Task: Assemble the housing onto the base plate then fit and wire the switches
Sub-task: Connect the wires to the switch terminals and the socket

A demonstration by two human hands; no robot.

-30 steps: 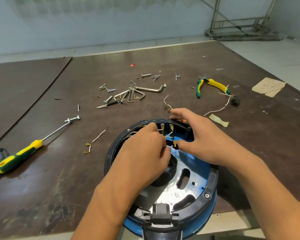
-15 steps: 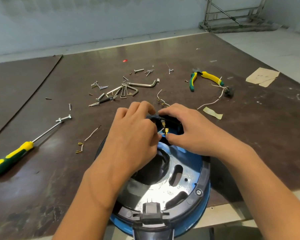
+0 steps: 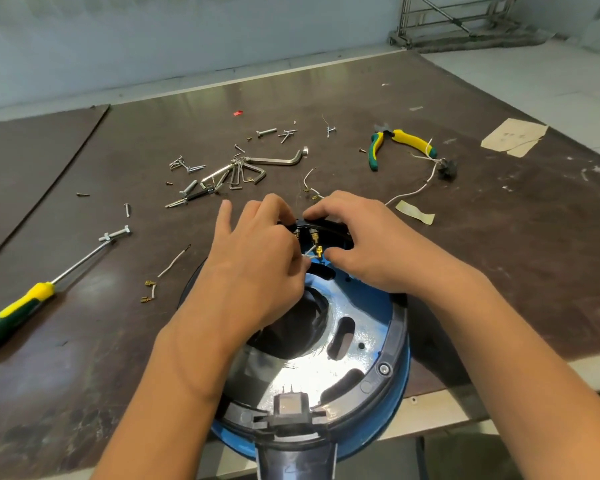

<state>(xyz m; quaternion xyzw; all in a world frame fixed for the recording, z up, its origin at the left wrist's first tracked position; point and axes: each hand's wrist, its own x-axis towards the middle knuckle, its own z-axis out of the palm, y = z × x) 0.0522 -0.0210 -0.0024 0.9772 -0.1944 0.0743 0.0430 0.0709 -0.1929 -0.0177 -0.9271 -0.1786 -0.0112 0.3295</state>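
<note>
Brass terminals [image 3: 318, 250] sit at the far rim of the housing [image 3: 368, 317], between your hands. Your left hand [image 3: 257, 268] pinches a white wire [image 3: 309, 253] just beside them, and your right hand [image 3: 371, 244] grips that rim, fingers curled over.

Lower centre: blue housing [image 3: 381, 424] glossy plastic; black rim [image 3: 395, 341] smooth matt plastic; base plate [image 3: 302, 372] bright mirror-like metal. Brass-look terminals [image 3: 319, 251], white wire [image 3: 309, 251] w/ matt plastic insul. Scuffed semi-gloss tabletop [image 3: 499, 271]. Left edge: screwdriver [image 3: 18, 315], plastic grip, polished metal shaft. Upper right: matt paper scrap [image 3: 513, 136].
</note>
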